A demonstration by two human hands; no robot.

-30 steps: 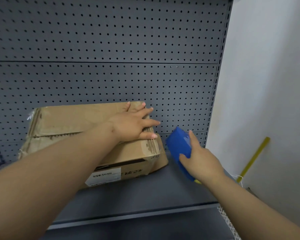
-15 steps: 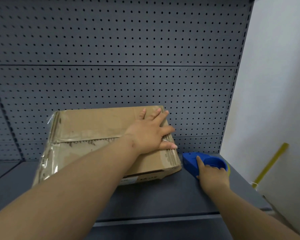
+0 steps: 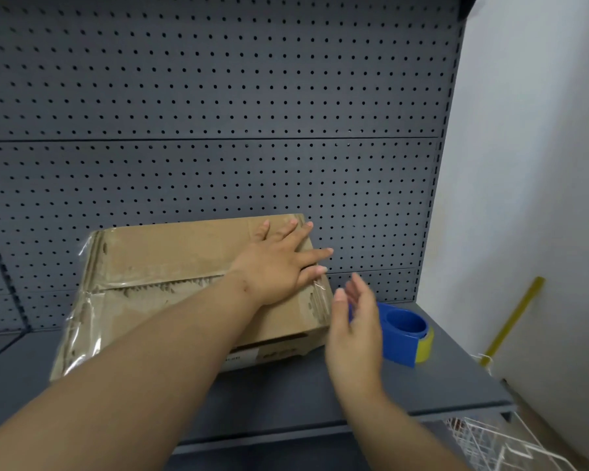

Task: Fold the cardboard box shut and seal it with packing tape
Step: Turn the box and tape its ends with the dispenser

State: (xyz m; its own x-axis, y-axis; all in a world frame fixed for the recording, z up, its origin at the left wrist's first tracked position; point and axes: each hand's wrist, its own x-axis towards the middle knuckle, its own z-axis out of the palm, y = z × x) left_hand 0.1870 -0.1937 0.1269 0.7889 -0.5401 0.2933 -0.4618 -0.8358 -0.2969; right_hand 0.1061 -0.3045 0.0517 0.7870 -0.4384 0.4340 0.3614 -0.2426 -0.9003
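A flat brown cardboard box lies on the dark grey shelf, its top flaps folded shut with clear tape along the seam and over both ends. My left hand presses flat on the box's right end, fingers spread. A blue tape dispenser with a yellowish roll rests on the shelf just right of the box. My right hand hovers between box and dispenser, fingers apart, holding nothing and partly hiding the dispenser's left side.
A grey pegboard wall rises behind the shelf. A white wall stands to the right, with a yellow stick leaning on it. A white wire basket sits below the shelf's right front corner.
My right hand carried the blue dispenser down onto the shelf beside the box, then let go and lifted away leftward. My left hand stayed pressed on the box.
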